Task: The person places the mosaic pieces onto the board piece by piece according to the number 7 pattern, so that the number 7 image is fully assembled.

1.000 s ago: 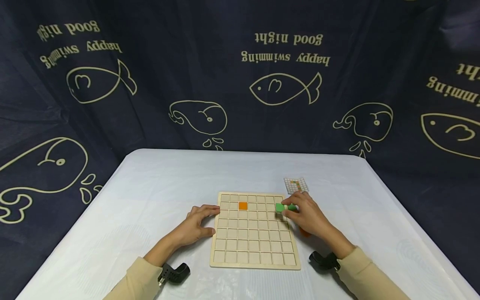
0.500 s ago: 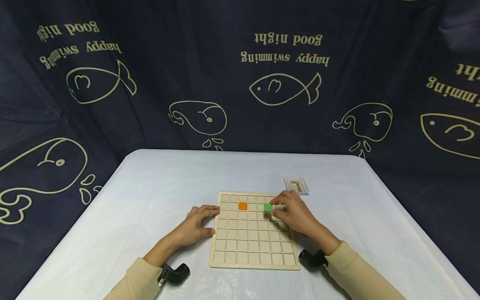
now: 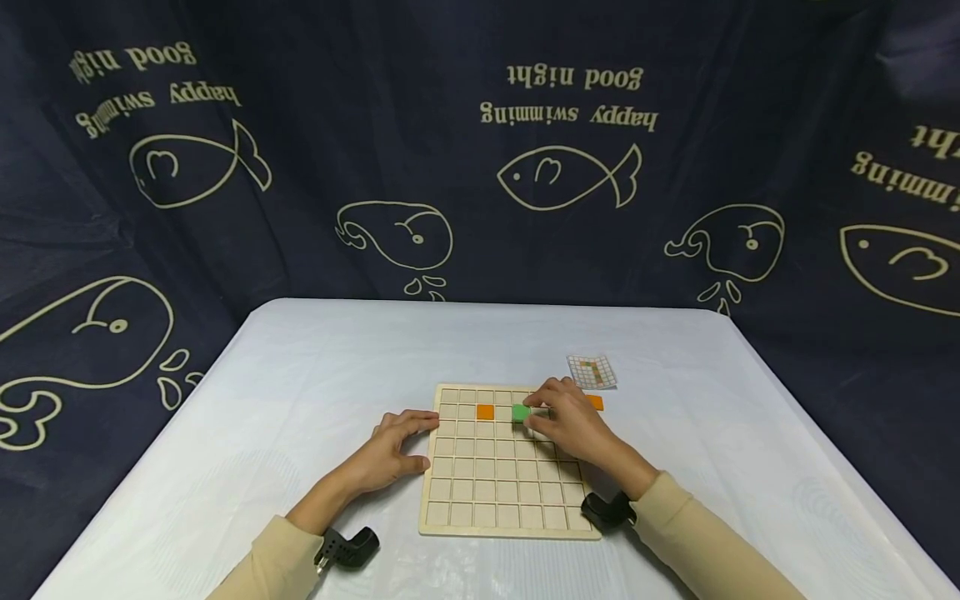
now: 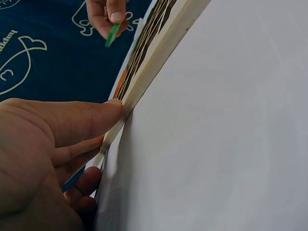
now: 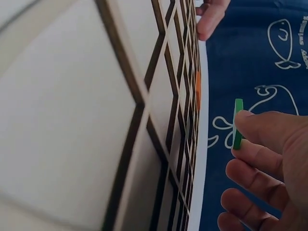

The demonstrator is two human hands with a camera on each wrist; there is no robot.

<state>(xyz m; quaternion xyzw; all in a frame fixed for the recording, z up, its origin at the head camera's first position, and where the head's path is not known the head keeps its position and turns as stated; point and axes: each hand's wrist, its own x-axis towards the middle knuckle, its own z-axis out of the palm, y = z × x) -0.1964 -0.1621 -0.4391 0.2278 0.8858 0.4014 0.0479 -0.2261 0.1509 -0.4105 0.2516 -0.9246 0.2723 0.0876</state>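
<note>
A light wooden board (image 3: 496, 469) with a grid of square cells lies on the white table. One orange square tile (image 3: 485, 412) sits in a cell of its second row from the far side. My right hand (image 3: 570, 419) pinches a thin green square tile (image 3: 521, 413) between thumb and fingertip, over that same row. The right wrist view shows the green tile (image 5: 238, 124) edge-on, raised above the grid. My left hand (image 3: 392, 450) rests at the board's left edge, thumb and fingers extended; its thumb (image 4: 96, 118) touches the wooden rim.
Behind the board's far right corner lies a small card (image 3: 592, 372) printed with a coloured grid. Another orange piece (image 3: 595, 402) peeks out beside my right hand. A dark cloth with fish drawings (image 3: 480, 167) hangs behind the table.
My right hand has carried the green tile leftward from the board's right edge toward the orange tile. The orange piece beside that hand has come into sight. My left hand stays put.
</note>
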